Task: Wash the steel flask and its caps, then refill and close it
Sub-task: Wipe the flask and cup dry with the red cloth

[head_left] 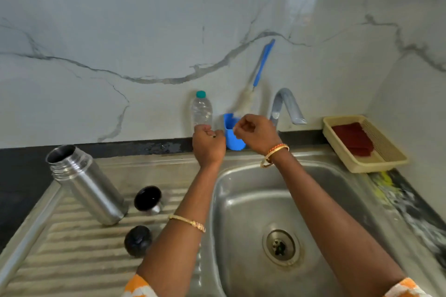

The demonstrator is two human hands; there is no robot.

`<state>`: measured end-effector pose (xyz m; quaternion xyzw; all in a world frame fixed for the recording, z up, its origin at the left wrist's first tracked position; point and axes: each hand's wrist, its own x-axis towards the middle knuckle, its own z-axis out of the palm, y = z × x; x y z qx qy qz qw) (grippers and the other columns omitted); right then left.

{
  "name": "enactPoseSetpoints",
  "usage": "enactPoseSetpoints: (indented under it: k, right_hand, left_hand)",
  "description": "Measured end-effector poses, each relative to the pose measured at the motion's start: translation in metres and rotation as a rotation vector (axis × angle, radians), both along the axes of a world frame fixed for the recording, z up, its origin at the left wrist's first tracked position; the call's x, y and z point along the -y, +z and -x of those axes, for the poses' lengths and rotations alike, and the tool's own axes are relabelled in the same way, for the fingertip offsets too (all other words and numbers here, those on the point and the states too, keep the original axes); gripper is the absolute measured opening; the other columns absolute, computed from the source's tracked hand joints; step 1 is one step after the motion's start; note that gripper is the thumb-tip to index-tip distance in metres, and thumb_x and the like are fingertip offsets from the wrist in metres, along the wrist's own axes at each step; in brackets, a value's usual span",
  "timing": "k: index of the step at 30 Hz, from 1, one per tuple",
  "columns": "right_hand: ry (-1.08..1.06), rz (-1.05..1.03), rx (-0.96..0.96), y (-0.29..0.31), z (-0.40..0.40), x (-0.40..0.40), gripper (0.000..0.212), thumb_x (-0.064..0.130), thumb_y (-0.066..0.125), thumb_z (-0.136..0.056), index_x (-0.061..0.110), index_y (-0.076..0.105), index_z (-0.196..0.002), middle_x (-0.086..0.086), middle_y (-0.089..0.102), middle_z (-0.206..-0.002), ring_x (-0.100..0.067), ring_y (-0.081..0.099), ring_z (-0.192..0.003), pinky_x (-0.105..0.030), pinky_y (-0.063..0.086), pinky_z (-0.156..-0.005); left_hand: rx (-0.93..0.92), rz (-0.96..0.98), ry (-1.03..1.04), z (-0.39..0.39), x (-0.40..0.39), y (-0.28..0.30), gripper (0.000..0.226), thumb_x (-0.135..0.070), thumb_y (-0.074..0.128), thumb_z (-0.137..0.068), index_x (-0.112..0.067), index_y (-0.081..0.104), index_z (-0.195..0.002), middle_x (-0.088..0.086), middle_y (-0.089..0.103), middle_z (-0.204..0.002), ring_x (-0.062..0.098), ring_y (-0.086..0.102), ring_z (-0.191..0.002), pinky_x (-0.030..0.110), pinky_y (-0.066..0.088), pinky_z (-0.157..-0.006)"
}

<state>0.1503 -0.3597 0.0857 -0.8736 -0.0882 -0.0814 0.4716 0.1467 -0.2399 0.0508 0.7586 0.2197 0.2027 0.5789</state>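
The steel flask (pixel 84 183) stands open on the ribbed drainboard at the left. Right of it lies its steel cap (pixel 147 200), dark inside facing up. The black inner stopper (pixel 138 243) sits nearer to me. Both my hands are raised at the back of the sink, far from the flask. My left hand (pixel 208 146) is curled into a fist beside the blue cup (pixel 233 140), with nothing clearly in it. My right hand (pixel 255 132) is closed at the cup's rim, at the lower end of the blurred blue-handled bottle brush (pixel 259 72).
A clear plastic bottle (pixel 202 111) with a teal cap stands behind my left hand. The tap (pixel 287 106) arches over the steel sink (pixel 241 200) and its drain (pixel 281 247). A beige tray (pixel 391 159) with a red cloth sits on the right counter.
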Motion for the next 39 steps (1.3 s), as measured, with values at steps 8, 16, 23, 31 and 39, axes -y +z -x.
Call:
enactPoseSetpoints:
  k: [8,16,23,31,39]
  right_hand:
    - [-0.195,-0.106,-0.152,-0.034,0.078,0.168,0.011,0.005,0.064,-0.086,0.011,0.065,-0.077,-0.015,0.069,-0.078,-0.021,0.064,-0.068,-0.026,0.052,-0.063]
    - [-0.552,0.114,-0.165,-0.050,0.006,0.316,0.008,0.011,0.065,-0.077,0.008,0.069,-0.083,-0.013,0.072,-0.085,-0.030,0.067,-0.085,-0.038,0.053,-0.086]
    - [-0.136,0.596,-0.398,-0.080,-0.075,0.326,0.077,0.027,0.077,-0.076,0.008,0.041,-0.142,-0.014,0.035,-0.150,-0.029,0.034,-0.137,-0.034,0.028,-0.111]
    - [-0.187,0.689,-0.318,-0.096,-0.106,0.342,0.057,0.021,0.072,-0.081,0.013,0.053,-0.134,-0.013,0.056,-0.133,-0.029,0.052,-0.121,-0.034,0.041,-0.101]
    - [-0.338,0.452,-0.195,-0.091,-0.096,0.350,0.038,0.027,0.066,-0.081,0.019,0.066,-0.118,-0.009,0.068,-0.113,-0.025,0.062,-0.104,-0.032,0.050,-0.089]
  left_hand:
    - [-0.072,0.056,-0.421,0.058,0.141,-0.049,0.018,-0.017,0.060,-0.090,-0.022,0.057,-0.072,0.000,0.067,-0.072,0.028,0.066,-0.073,0.038,0.055,-0.073]
    - [-0.319,-0.057,-0.912,0.011,0.254,-0.036,0.048,-0.033,0.056,-0.096,-0.009,0.047,-0.136,0.018,0.066,-0.118,0.033,0.067,-0.098,0.040,0.053,-0.087]
    - [-0.364,0.015,-0.939,-0.039,0.307,-0.053,0.049,-0.027,0.063,-0.093,-0.014,0.040,-0.134,0.014,0.063,-0.123,0.035,0.066,-0.098,0.045,0.058,-0.081]
    - [-0.386,0.293,-0.907,-0.051,0.305,-0.085,0.060,-0.027,0.069,-0.089,-0.021,0.037,-0.140,0.003,0.067,-0.092,0.004,0.058,-0.050,0.018,0.045,-0.048]
    - [-0.378,0.415,-0.813,-0.047,0.304,-0.082,0.045,-0.014,0.074,-0.084,-0.015,0.044,-0.118,0.004,0.065,-0.086,-0.001,0.058,-0.046,0.013,0.048,-0.045]
